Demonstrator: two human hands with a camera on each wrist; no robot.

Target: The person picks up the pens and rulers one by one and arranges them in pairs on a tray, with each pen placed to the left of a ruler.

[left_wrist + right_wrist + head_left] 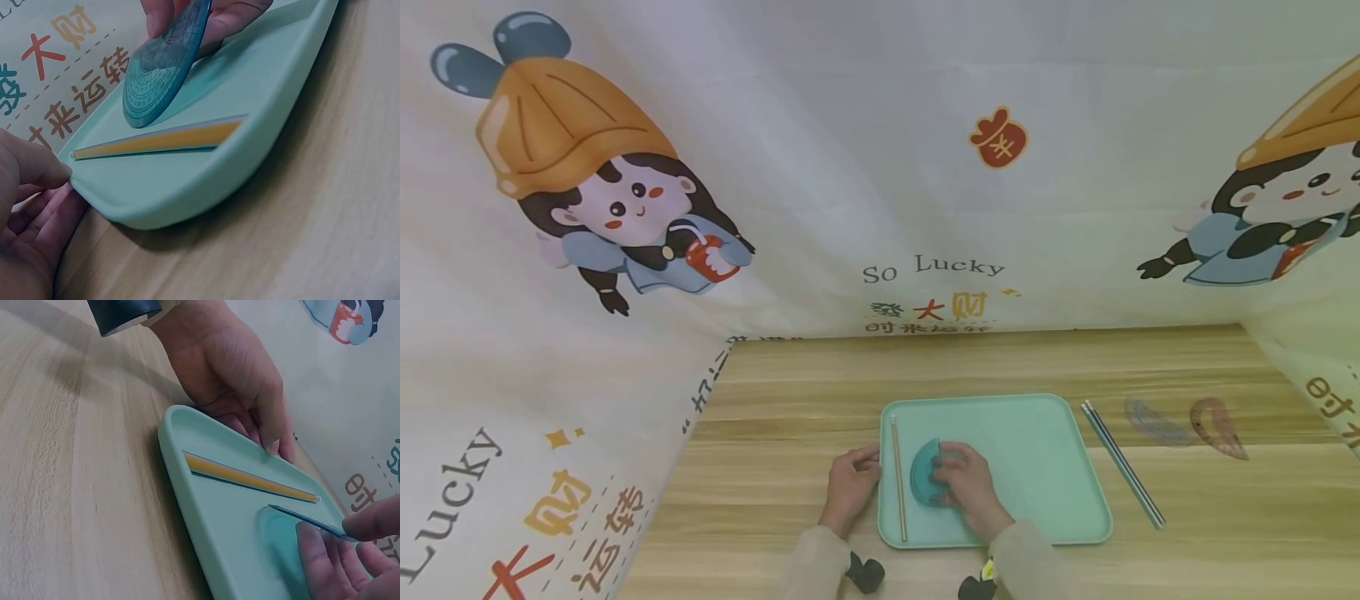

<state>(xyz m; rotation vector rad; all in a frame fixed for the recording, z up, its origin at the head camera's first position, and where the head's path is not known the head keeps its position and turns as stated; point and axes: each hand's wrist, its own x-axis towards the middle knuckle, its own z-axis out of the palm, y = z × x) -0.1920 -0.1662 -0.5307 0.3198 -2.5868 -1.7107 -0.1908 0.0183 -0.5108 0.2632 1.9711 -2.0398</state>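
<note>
My right hand (pixel 972 489) pinches a blue see-through semicircular protractor (pixel 921 477) between thumb and fingers. In the left wrist view the protractor (pixel 156 81) is tilted over the tray, its printed scale showing. A green tray (pixel 1037 467) lies on the table beneath it. At the tray's left side my left hand (pixel 852 486) grips the rim, thumb on top and fingers along the outside. Between the two hands, a slim yellow pencil (pixel 899 492) lies lengthwise inside the tray by its left edge; the right wrist view shows this pencil (pixel 250 478) too.
Right of the tray, slim dark and silver pencils (pixel 1123 467) lie together on the wooden table (pixel 775 417). Beyond them are a pale blue protractor (pixel 1153 423) and a pink protractor (pixel 1217 429). Printed cloth (pixel 850 167) hangs behind and at both sides.
</note>
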